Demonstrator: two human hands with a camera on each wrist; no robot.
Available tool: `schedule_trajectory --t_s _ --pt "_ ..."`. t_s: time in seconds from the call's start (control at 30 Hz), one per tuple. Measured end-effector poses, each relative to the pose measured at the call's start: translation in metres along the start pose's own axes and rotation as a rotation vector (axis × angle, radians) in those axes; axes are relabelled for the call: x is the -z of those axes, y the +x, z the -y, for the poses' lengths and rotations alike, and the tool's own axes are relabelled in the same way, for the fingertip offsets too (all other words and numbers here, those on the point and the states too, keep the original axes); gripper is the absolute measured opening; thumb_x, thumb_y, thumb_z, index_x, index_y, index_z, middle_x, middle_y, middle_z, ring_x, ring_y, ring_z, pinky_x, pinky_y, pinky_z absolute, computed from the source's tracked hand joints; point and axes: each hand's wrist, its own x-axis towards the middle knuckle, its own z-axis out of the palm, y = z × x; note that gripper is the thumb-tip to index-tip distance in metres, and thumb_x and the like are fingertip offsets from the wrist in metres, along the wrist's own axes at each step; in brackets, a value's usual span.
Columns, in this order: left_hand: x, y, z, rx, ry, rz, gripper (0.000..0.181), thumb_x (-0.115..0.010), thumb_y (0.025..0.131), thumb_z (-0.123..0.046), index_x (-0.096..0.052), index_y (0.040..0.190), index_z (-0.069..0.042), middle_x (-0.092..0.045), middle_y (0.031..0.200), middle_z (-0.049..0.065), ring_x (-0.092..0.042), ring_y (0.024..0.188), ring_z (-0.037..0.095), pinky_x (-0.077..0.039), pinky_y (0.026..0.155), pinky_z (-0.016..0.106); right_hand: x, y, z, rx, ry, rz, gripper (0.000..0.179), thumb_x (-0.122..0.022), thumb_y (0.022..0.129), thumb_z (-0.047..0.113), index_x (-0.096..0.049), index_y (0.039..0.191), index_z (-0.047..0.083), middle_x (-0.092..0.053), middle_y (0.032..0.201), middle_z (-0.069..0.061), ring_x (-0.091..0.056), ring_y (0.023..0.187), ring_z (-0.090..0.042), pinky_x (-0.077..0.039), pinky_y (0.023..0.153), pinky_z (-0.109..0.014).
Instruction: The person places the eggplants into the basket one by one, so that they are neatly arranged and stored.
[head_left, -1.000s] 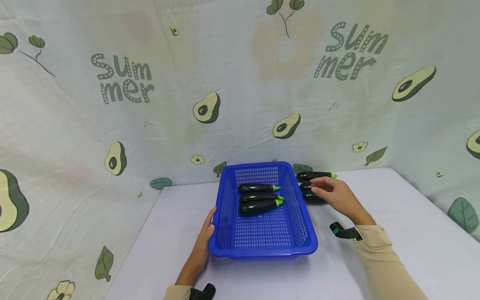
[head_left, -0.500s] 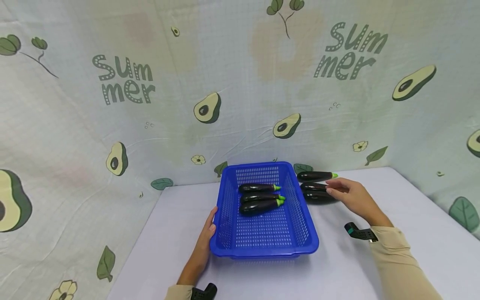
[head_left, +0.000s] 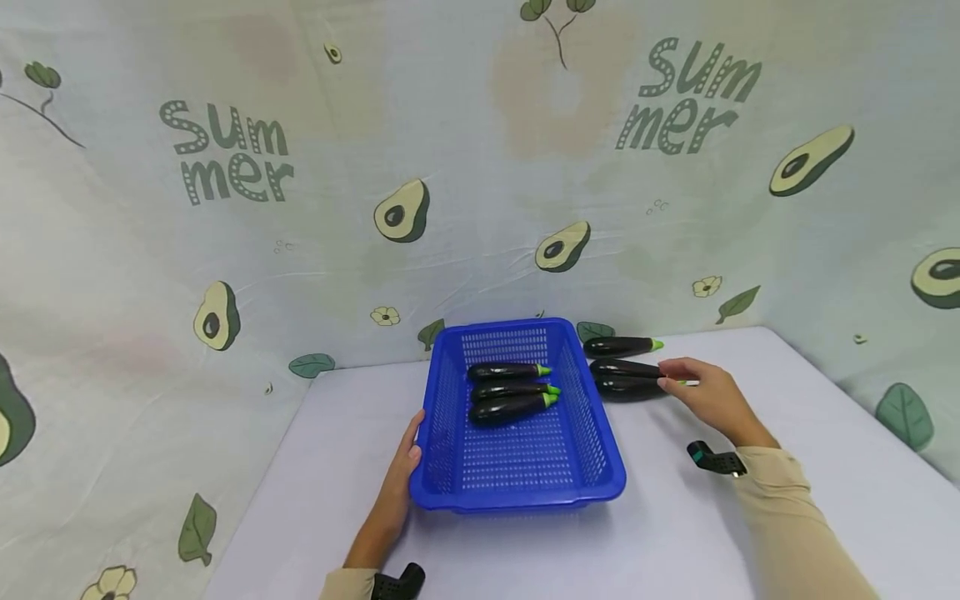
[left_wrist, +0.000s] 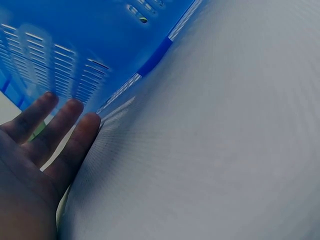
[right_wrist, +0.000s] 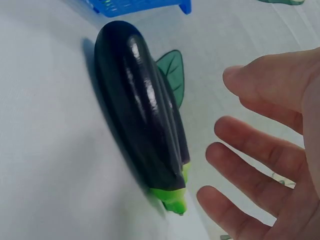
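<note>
Two-handed: apparently reaching for eggplant (right_wrist: 132, 110) with loose-fingered, empty right hand (head_left: 708, 396); touching basket (head_left: 517, 502) with straight-fingered, empty left hand (head_left: 398, 475); should grasp next.

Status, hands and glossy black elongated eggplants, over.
Left hand against blue perforated plastic basket. Right hand open beside three black eggplants; three more inside. No obstruction visible.

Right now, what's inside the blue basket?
Three dark eggplants lie side by side in the blue basket, their green ends toward the person's right. What's directly underneath can't be seen, because the eggplants cover it.
</note>
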Motion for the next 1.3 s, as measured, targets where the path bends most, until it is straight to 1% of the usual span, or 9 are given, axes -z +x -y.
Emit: schedule_trajectory --t_s 0.1,0.17,0.3,0.43,0.63,0.77,0.87,1.03,1.3 --pt "0.002 -0.001 -0.002 0.012 0.008 -0.008 0.057 -0.026 0.106 -0.041 -0.018 0.161 -0.030 -0.009 0.167 0.004 -0.003 0.152 0.034 0.001 0.114 0.068 -0.004 0.002 -0.002 0.022 -0.009 -0.033 0.041 -0.067 0.097 0.024 -0.063 0.127 -0.003 -0.066 0.120 -0.025 -0.058 0.112 -0.045 -0.051 0.087 -0.057" --pt "0.002 -0.001 -0.003 0.017 0.016 -0.003 0.057 -0.026 0.106 -0.041 -0.017 0.161 -0.031 -0.009 0.167 0.003 -0.003 0.152 0.034 0.001 0.114 0.068 -0.005 0.002 -0.003 0.038 -0.015 -0.070 0.039 -0.069 0.096 0.020 -0.063 0.126 -0.003 -0.067 0.118 -0.025 -0.060 0.110 -0.044 -0.051 0.086 -0.057" --pt "0.002 -0.001 -0.004 0.012 0.018 -0.008 0.057 -0.026 0.107 -0.041 -0.017 0.161 -0.030 -0.009 0.167 0.004 -0.003 0.152 0.034 0.000 0.114 0.067 -0.007 0.002 -0.007 0.080 -0.012 -0.112 0.040 -0.071 0.094 0.017 -0.063 0.126 -0.005 -0.067 0.118 -0.025 -0.061 0.108 -0.042 -0.049 0.089 -0.057" --pt "0.000 -0.002 -0.003 0.017 0.003 -0.004 0.057 -0.027 0.107 -0.042 -0.018 0.161 -0.031 -0.010 0.167 0.003 -0.003 0.153 0.032 0.000 0.115 0.066 -0.010 0.002 -0.011 0.089 -0.011 -0.104 0.041 -0.072 0.092 0.014 -0.063 0.127 -0.005 -0.065 0.120 -0.027 -0.059 0.113 -0.043 -0.047 0.093 -0.059" --pt "0.000 -0.003 -0.003 0.038 0.008 -0.009 0.056 -0.028 0.106 -0.044 -0.019 0.161 -0.034 -0.011 0.167 0.000 -0.005 0.153 0.031 -0.001 0.115 0.066 -0.015 0.001 -0.012 0.118 -0.059 -0.092 0.044 -0.075 0.090 0.017 -0.064 0.127 -0.004 -0.062 0.125 -0.029 -0.052 0.120 -0.049 -0.041 0.096 -0.063" --pt "0.000 -0.003 -0.004 0.019 0.009 -0.010 0.056 -0.027 0.107 -0.042 -0.018 0.161 -0.032 -0.010 0.167 0.002 -0.004 0.153 0.032 -0.001 0.115 0.066 -0.019 0.003 -0.010 0.154 -0.072 -0.098 0.044 -0.077 0.088 0.015 -0.064 0.126 -0.004 -0.061 0.126 -0.030 -0.050 0.122 -0.051 -0.037 0.100 -0.065" --pt "0.000 -0.003 -0.004 0.003 0.009 -0.011 0.056 -0.025 0.107 -0.040 -0.017 0.161 -0.030 -0.009 0.167 0.004 -0.003 0.152 0.034 0.000 0.114 0.067 -0.021 0.004 -0.009 0.174 -0.074 -0.099 0.045 -0.078 0.088 0.014 -0.064 0.126 -0.004 -0.061 0.126 -0.030 -0.050 0.122 -0.051 -0.037 0.100 -0.065" --pt "0.001 -0.005 -0.005 0.013 0.016 -0.011 0.056 -0.025 0.107 -0.040 -0.017 0.162 -0.029 -0.010 0.167 0.005 -0.004 0.152 0.034 0.000 0.114 0.067 -0.024 0.003 -0.010 0.190 -0.086 -0.098 0.045 -0.078 0.086 0.012 -0.064 0.126 -0.005 -0.060 0.126 -0.031 -0.051 0.121 -0.051 -0.036 0.101 -0.065" --pt "0.000 -0.004 -0.007 0.026 0.010 -0.009 0.054 -0.027 0.107 -0.041 -0.018 0.161 -0.034 -0.011 0.167 -0.001 -0.004 0.153 0.029 -0.002 0.115 0.065 -0.026 0.005 -0.014 0.183 -0.086 -0.077 0.047 -0.079 0.086 0.013 -0.064 0.127 -0.005 -0.059 0.128 -0.031 -0.050 0.122 -0.051 -0.036 0.101 -0.065"
